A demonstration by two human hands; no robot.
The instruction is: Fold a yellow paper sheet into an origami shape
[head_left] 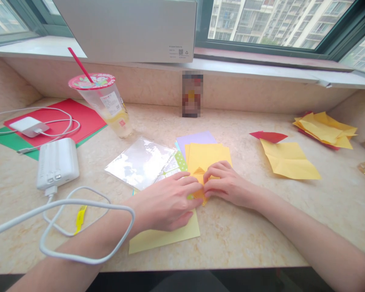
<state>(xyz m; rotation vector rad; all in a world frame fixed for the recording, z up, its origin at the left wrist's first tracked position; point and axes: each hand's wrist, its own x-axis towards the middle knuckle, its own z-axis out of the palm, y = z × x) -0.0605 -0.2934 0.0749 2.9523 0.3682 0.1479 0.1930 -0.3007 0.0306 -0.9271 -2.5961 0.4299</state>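
Observation:
Both hands meet over a small folded piece of yellow origami paper (199, 174) in the middle of the table. My left hand (172, 200) grips it from the left, fingers bent, and covers part of it. From the right, my right hand (228, 182) pinches its other side with curled fingertips. Flat yellow square sheets (208, 152) lie just behind the fold, over a purple sheet (197, 140). Under my left hand a pale yellow sheet (167, 235) sticks out towards the table's front edge. A clear plastic sleeve (140, 162) lies beside that hand.
On the left are a tilted-looking drink cup (109, 107) with a straw, a white power bank (57, 162), looped white cable (88, 259), a charger (29, 126) and red paper (88, 121). Right: creased yellow paper (288, 160), a red folded piece (269, 136) and a yellow paper pile (325, 127).

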